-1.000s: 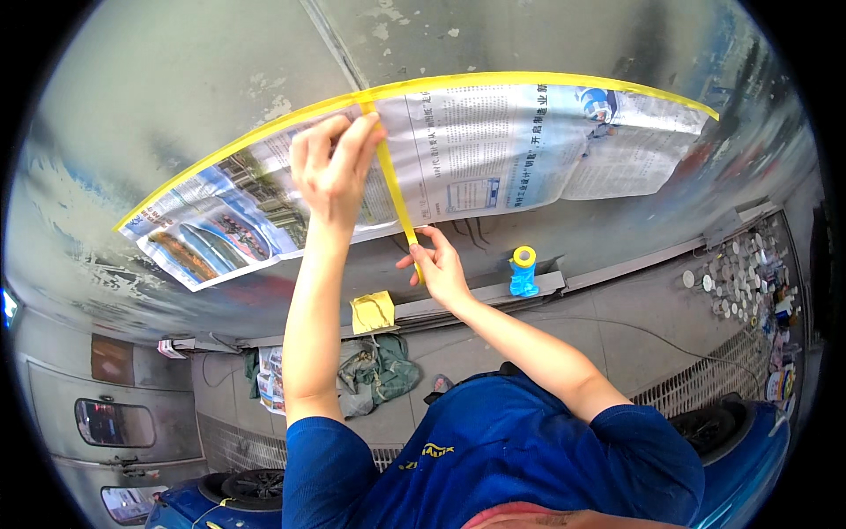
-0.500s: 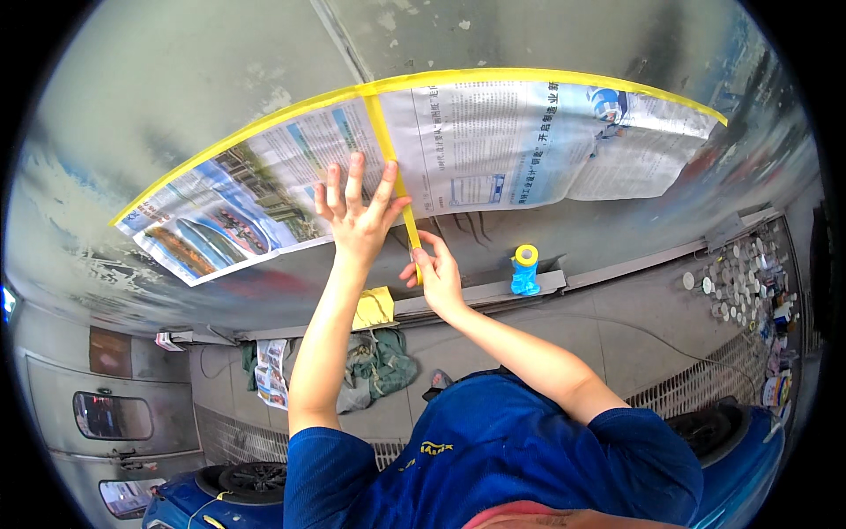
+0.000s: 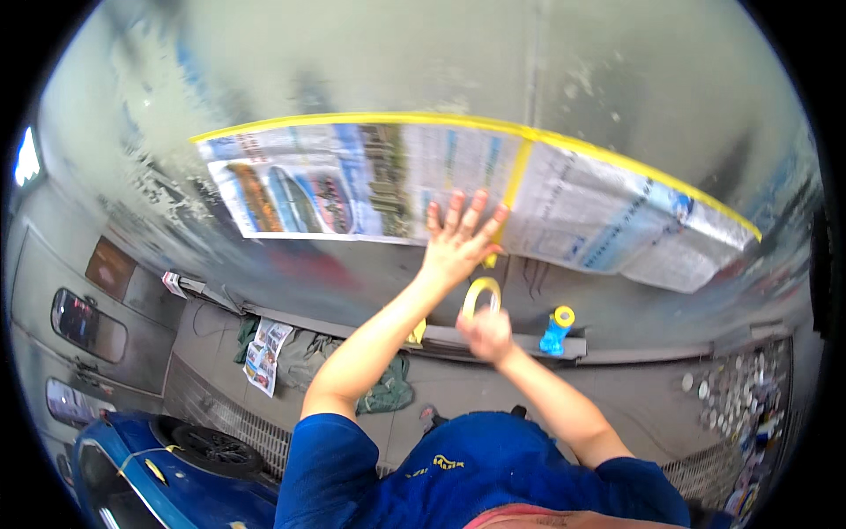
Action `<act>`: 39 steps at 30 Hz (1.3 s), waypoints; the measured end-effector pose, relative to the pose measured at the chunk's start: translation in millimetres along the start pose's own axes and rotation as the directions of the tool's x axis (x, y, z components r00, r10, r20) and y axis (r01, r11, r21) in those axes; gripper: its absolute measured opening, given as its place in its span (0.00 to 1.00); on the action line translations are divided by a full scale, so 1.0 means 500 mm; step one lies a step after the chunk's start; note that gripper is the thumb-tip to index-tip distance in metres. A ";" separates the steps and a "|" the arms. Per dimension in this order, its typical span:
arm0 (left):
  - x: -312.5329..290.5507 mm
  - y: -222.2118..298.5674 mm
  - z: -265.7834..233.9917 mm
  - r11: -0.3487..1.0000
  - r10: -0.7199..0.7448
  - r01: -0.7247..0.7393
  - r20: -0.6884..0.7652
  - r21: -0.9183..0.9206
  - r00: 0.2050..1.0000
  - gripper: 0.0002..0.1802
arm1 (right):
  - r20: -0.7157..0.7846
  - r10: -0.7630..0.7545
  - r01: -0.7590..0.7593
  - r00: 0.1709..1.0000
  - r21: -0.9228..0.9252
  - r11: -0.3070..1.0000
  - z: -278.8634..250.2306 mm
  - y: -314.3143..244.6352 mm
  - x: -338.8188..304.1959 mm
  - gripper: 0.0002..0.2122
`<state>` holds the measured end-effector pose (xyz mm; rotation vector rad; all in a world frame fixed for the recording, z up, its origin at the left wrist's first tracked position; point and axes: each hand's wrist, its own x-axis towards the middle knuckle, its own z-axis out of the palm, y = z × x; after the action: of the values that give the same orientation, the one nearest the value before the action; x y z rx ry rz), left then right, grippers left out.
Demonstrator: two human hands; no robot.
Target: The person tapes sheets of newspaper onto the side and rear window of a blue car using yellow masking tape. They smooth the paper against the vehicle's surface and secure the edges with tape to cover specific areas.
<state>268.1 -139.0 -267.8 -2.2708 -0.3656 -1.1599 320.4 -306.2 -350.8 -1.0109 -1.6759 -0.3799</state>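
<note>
Newspaper sheets (image 3: 608,220) hang on the grey wall, fixed along their curved top edge by yellow masking tape (image 3: 423,119). A yellow tape strip (image 3: 518,176) runs down the seam between the sheets. Spread flat on the newspaper, fingers apart, my left hand (image 3: 451,251) lies just left of that strip's lower part. The strip's loose lower end shows beside my thumb. Below it, my right hand (image 3: 486,337), slightly blurred, is closed on a roll of yellow masking tape (image 3: 482,282). The roll appears apart from the strip.
A ledge at the wall's foot carries a blue masking-film roll with a yellow end (image 3: 555,331). Green cloth (image 3: 385,385) and a newspaper (image 3: 265,353) lie on the floor. A blue car (image 3: 185,467) stands behind left; several cans and lids (image 3: 740,388) sit at right.
My right hand has moved away from the strip's lower end, and the tape roll now shows face-on. My left hand stays on the newspaper. The whole view has swung leftward.
</note>
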 end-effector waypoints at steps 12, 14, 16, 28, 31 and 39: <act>-0.011 -0.573 -0.280 0.767 -0.622 0.419 -0.402 -0.486 0.672 0.14 | 0.050 0.755 -0.755 0.654 -0.019 0.655 -0.072 -0.095 -0.261 0.07; 0.004 -0.714 -0.314 0.746 -0.665 0.501 -0.538 -0.438 0.518 0.14 | 0.080 0.770 -0.771 0.633 -0.021 0.636 -0.045 -0.115 -0.272 0.07; 0.001 -0.793 -0.317 0.847 -0.509 0.488 -0.586 -0.212 0.630 0.18 | 0.061 0.783 -0.784 0.619 0.001 0.620 -0.008 -0.130 -0.269 0.07; -0.026 -0.852 -0.320 0.943 -0.317 0.310 -0.594 -0.117 0.740 0.10 | -0.135 0.759 -0.769 0.637 -0.036 0.638 0.105 -0.211 -0.187 0.15; -0.022 -0.868 -0.326 0.900 -0.435 0.328 -0.566 -0.287 0.700 0.09 | -0.216 0.771 -0.796 0.599 -0.056 0.603 0.095 -0.208 -0.182 0.16; -0.019 -0.892 -0.355 0.959 -0.278 0.273 -0.465 -0.080 0.841 0.06 | -0.481 0.592 -0.720 0.646 -0.126 0.682 0.016 -0.118 -0.034 0.24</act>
<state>-64.6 116.1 -33.6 -1.8909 -0.4998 -1.8150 270.5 -342.6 -355.2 -1.5868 -0.7767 -0.3235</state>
